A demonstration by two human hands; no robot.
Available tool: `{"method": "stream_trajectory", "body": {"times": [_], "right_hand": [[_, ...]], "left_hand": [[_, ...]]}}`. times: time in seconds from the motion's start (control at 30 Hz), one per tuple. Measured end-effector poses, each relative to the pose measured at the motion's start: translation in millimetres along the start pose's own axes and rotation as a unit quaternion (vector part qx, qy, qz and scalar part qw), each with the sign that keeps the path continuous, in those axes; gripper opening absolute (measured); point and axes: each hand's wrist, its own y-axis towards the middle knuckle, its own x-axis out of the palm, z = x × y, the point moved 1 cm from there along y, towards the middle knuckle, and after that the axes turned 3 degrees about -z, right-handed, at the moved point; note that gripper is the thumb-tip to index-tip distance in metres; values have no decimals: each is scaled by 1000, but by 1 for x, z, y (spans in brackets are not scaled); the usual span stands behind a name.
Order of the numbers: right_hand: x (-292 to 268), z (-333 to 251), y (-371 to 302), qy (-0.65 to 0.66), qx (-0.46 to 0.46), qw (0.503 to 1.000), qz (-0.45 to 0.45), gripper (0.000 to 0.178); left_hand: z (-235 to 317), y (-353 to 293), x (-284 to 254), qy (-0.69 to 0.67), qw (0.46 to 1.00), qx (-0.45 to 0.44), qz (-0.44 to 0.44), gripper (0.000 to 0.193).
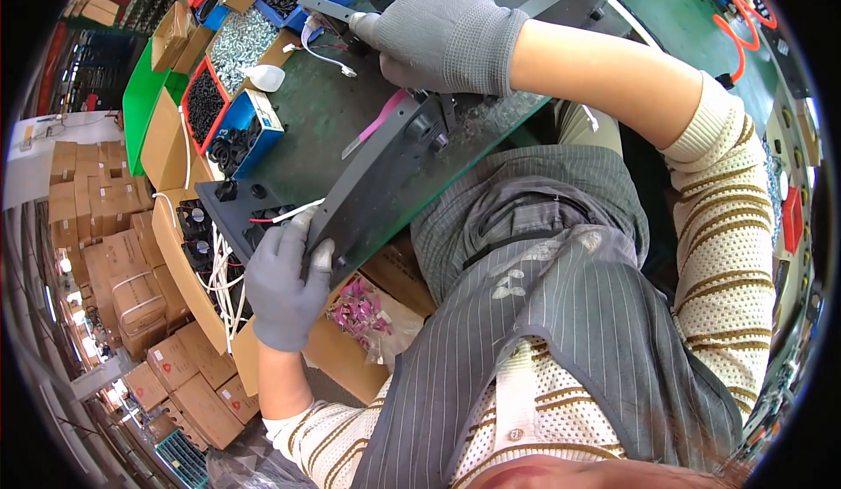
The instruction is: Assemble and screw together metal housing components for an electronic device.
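Observation:
A long dark grey metal panel point(385, 169) lies tilted across the edge of the green worktable point(324, 112). My left hand point(285, 283), in a grey knit glove, grips its lower left end from below. My right hand point(442, 33), also gloved, presses down at the panel's upper end, its fingers touching another grey bar point(328, 11). A pink-handled tool point(377, 123) lies on the table beside the panel. A white and red wire point(285, 215) runs near my left thumb.
Red and blue bins of black parts point(232, 125), a tray of silver screws point(238, 44) and a cardboard box of small fans with white leads point(197, 235) stand left. A bag of pink pieces point(359, 309) sits below the table. Stacked cartons point(131, 287) fill the floor.

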Motion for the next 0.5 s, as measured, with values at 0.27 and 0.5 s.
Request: {"method": "stream_trajectory", "body": {"times": [0.27, 0.5], "right_hand": [[4, -2, 2, 8, -11, 1000, 26, 40], [6, 2, -1, 28, -14, 997, 74, 20]], "left_hand": [[3, 16, 3, 1, 999, 35, 21, 34], [4, 26, 2, -7, 999, 37, -10, 38]]}}
